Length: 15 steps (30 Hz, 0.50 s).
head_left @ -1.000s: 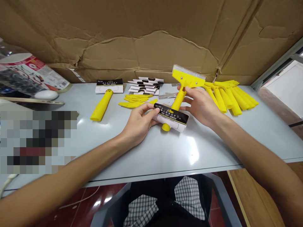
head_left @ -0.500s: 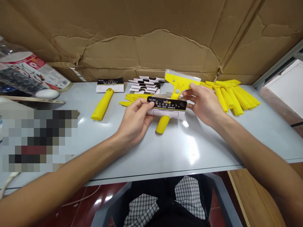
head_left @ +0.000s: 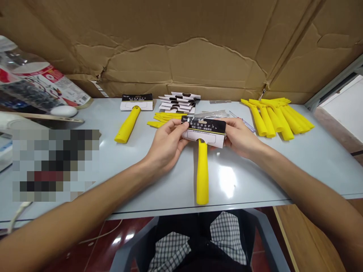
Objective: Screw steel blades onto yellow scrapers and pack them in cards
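Note:
My left hand (head_left: pixel 167 145) pinches the left end of a black-and-white packaging card (head_left: pixel 206 140), thumb on its printed front. Through the card's lower opening a yellow scraper (head_left: pixel 202 173) points its handle down toward the desk's front edge; its wide head is hidden behind the card. My right hand (head_left: pixel 241 138) closes at the card's right end, fingers mostly out of sight behind it, at the scraper's head. Just behind lie flat clear sleeves or blades (head_left: pixel 214 114), a blue-and-clear pen-like item (head_left: pixel 242 121) and a pile of flat yellow pieces (head_left: pixel 164 118).
A scraper with a card (head_left: pixel 127 124) lies at left. Folded cards (head_left: pixel 180 102) are stacked at the back, several yellow scrapers (head_left: pixel 279 117) at right. A bottle (head_left: pixel 53 83) and white mouse (head_left: pixel 64 110) are far left. Cardboard (head_left: pixel 181 56) walls the desk's back.
The scraper has slid down through the card toward me. Its head, above the card before, is now behind it, and the handle sticks out much further. My right hand came down with it.

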Available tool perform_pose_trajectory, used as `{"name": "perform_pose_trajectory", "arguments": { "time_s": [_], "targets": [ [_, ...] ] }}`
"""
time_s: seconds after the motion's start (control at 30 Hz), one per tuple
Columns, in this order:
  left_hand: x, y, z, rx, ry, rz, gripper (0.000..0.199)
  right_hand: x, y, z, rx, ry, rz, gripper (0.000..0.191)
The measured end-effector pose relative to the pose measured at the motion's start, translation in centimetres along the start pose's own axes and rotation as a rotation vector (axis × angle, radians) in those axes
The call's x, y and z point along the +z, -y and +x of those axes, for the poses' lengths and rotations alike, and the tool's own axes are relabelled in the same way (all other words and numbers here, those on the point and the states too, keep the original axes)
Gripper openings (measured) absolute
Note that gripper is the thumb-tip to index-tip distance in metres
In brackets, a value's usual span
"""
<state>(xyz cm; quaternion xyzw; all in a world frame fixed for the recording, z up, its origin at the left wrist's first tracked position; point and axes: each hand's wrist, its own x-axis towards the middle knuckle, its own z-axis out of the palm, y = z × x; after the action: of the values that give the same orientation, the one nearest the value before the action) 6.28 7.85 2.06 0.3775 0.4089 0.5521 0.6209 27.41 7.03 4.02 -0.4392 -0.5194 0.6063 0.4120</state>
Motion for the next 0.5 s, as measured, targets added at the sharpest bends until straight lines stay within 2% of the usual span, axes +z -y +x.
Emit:
{"name": "perform_pose_trajectory", "arguments": {
  "time_s": [0.1, 0.2, 0.33, 0.43, 0.5],
  "targets": [
    [0.0, 0.1, 0.1, -0.039, 0.053, -0.01, 0.014, 0.1, 0.3, 0.1, 0.042, -0.072, 0.097, 0.035],
    [-0.1, -0.2, 0.3, -0.077, 0.112, 0.003, 0.034, 0.4, 0.5, 0.1, 0.06, -0.141, 0.108, 0.046],
    [-0.5, -0.5, 0.7, -0.115, 0.142, 0.063, 0.046, 0.3, 0.5, 0.1, 0.071, -0.14, 0.063, 0.026],
    [-0.6, -0.4, 1.1, -0.131, 0.114, 0.099, 0.045, -0.3, 0.5, 0.1, 0.039, -0.088, 0.052, 0.044],
    [-0.7, -0.4, 1.5, -0.14, 0.107, 0.131, 0.037, -0.8, 0.5, 0.1, 0.007, -0.066, -0.015, 0.048]
  ]
}}
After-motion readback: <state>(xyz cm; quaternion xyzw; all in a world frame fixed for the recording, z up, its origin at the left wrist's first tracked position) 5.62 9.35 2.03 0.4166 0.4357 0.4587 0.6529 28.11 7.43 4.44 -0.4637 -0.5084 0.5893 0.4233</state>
